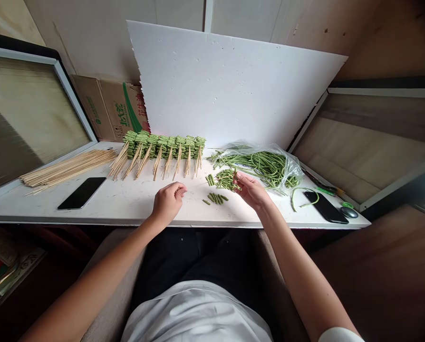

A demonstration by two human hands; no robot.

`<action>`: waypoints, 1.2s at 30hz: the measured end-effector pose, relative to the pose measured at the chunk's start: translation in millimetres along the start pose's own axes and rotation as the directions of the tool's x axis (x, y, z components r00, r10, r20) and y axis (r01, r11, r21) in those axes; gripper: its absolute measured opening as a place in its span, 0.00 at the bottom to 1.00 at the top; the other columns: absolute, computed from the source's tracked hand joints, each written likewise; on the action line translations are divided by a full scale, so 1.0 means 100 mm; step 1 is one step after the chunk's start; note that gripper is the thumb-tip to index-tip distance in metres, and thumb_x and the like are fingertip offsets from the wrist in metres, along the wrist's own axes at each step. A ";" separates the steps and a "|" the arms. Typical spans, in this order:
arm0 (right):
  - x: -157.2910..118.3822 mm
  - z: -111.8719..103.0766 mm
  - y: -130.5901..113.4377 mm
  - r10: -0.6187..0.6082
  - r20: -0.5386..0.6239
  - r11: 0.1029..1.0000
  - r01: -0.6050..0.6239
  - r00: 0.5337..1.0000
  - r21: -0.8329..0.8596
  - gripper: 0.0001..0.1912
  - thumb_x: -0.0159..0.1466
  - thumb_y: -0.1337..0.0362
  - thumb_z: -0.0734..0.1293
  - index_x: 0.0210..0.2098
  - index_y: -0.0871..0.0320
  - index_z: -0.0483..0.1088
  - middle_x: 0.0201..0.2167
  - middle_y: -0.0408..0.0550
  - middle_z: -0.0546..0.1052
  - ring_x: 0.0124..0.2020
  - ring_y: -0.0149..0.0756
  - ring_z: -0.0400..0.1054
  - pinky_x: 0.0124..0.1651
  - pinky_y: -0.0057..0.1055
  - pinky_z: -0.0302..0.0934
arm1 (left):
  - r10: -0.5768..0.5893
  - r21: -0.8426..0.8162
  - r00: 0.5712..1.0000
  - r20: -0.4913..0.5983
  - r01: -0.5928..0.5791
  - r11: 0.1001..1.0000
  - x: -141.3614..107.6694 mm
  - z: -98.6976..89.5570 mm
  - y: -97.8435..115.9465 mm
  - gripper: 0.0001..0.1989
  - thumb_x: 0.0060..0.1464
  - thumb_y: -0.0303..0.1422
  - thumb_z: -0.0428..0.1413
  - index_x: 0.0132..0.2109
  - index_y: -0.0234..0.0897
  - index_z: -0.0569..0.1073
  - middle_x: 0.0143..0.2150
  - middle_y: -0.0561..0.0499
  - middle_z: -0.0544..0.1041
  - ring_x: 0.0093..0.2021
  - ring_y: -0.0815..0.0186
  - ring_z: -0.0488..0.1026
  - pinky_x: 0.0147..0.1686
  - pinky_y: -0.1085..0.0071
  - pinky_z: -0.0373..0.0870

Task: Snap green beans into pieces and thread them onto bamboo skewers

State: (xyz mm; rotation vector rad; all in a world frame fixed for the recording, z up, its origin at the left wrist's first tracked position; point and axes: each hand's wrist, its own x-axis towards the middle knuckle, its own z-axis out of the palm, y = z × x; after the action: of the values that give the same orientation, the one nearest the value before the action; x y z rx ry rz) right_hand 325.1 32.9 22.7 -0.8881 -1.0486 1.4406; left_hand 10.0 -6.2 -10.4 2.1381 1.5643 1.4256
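My right hand (251, 191) pinches a short green bean piece between thumb and fingertips, above a pile of cut green bean pieces (225, 178). My left hand (168, 203) is closed, with its fingers curled in above the table; whatever is inside, if anything, is hidden. Between the hands lies a small row of bean pieces (218, 198), with one loose piece (206, 202) at its left. Another short group of pieces (210, 179) sits beside the pile. Long whole green beans (265, 164) lie in a clear plastic bag (294, 167) behind my right hand.
Several stacks of skewered beans (164, 146) stand along the back, sticks pointing forward. Loose wooden skewers (68, 167) lie at the left near a phone (82, 193). Another phone (325, 207), a stray bean (298, 192) and a dark rounded object (349, 212) are at the right.
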 end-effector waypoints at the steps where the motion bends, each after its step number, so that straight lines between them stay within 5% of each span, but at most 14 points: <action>1: 0.00 0.00 0.00 -0.007 -0.008 1.000 0.007 1.000 -0.009 0.18 0.54 0.51 0.84 0.38 0.50 0.82 0.38 0.43 0.80 0.39 0.34 0.70 0.43 0.31 0.67 | -0.001 0.004 1.000 -0.001 0.001 1.000 0.00 0.00 0.00 0.09 0.65 0.31 0.55 0.38 0.41 0.79 0.32 0.50 0.83 0.34 0.59 0.81 0.39 0.66 0.73; 10: -0.04 0.09 0.03 -0.085 -0.065 0.990 0.077 0.994 -0.115 0.17 0.55 0.48 0.82 0.34 0.51 0.80 0.39 0.48 0.80 0.44 0.41 0.71 0.42 0.35 0.65 | 0.007 0.033 0.999 -0.043 -0.006 0.999 0.01 -0.01 0.00 0.09 0.63 0.28 0.55 0.37 0.41 0.79 0.30 0.51 0.82 0.32 0.60 0.79 0.37 0.67 0.71; 21: -0.02 0.23 0.21 -0.117 -0.163 0.992 0.106 0.980 -0.073 0.19 0.53 0.47 0.83 0.34 0.53 0.81 0.38 0.46 0.79 0.42 0.37 0.70 0.41 0.32 0.64 | 0.008 0.060 0.998 -0.066 -0.004 0.998 0.00 -0.02 -0.01 0.10 0.62 0.27 0.54 0.36 0.41 0.79 0.29 0.51 0.81 0.31 0.61 0.78 0.36 0.68 0.70; 36: -0.05 0.44 0.37 -0.186 -0.260 0.982 0.170 0.948 -0.081 0.20 0.55 0.44 0.79 0.38 0.49 0.78 0.41 0.49 0.80 0.51 0.46 0.72 0.44 0.38 0.66 | 0.010 0.016 0.996 -0.085 -0.009 1.000 -0.04 0.03 0.04 0.10 0.63 0.28 0.54 0.36 0.40 0.78 0.28 0.51 0.81 0.30 0.62 0.77 0.35 0.68 0.71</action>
State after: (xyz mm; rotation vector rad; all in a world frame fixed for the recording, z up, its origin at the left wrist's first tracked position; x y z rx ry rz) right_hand 272.4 21.5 2.0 -0.9727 -0.9444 1.1099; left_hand 14.5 -10.2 -11.9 2.1225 1.6008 1.5324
